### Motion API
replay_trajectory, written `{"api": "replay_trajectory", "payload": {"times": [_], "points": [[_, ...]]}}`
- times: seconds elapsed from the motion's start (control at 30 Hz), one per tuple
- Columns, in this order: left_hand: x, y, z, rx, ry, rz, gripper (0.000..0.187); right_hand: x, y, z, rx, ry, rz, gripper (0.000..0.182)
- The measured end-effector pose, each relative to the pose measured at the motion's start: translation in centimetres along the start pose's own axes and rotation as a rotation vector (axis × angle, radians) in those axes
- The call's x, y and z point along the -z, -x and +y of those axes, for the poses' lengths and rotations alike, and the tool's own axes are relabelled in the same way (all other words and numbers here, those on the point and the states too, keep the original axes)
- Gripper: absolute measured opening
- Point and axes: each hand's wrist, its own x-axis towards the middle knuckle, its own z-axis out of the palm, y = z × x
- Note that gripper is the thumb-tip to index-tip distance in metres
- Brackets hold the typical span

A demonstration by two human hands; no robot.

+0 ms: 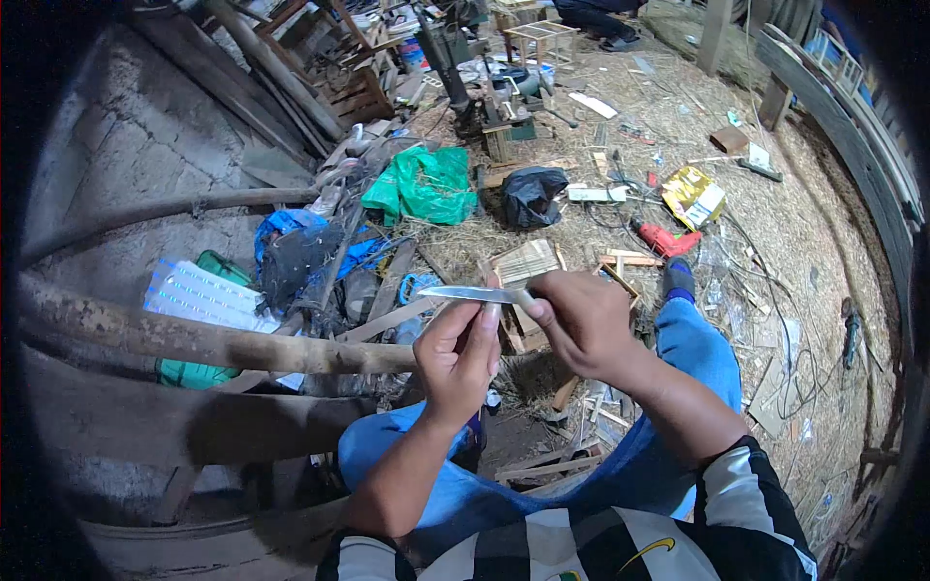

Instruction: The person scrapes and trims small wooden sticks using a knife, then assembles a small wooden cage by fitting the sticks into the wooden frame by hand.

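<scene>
A knife (465,292) is held level in front of me, its shiny blade pointing left. My right hand (586,324) is closed around its pale handle. Just under the blade is my left hand (455,356), its thumb and fingers pinched together with the tips at the blade's lower edge. Whatever sits between those left fingertips, if anything, is too small or hidden to make out. Both hands are above my lap, between my knees in blue jeans (697,353).
A thick bamboo pole (223,339) crosses on the left, ending near my left hand. Wood scraps litter the straw-covered ground. Ahead lie a green plastic bag (421,184), a black bag (535,197), a red power drill (666,238) and a yellow packet (694,197). Part of another person (601,19) shows at the top.
</scene>
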Motion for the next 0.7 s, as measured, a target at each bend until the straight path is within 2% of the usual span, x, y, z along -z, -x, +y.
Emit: {"api": "replay_trajectory", "payload": {"times": [0.07, 0.27, 0.47, 0.7], "points": [[-0.28, 0.04, 0.29, -0.006, -0.009, -0.037, 0.031, -0.03, -0.02, 0.09, 0.015, 0.023, 0.046, 0.018], [-0.02, 0.07, -0.1, 0.009, 0.032, -0.066, 0.03, 0.35, 0.1, 0.4, 0.028, 0.076, -0.033, 0.019], [0.08, 0.24, -0.01, 0.009, 0.043, -0.078, 0.032, 0.27, 0.17, 0.4, 0.052, 0.059, -0.025, 0.017], [-0.04, 0.19, 0.4, 0.097, 0.049, -0.087, 0.032, 0.51, 0.07, 0.32, 0.043, 0.125, -0.046, 0.016]]}}
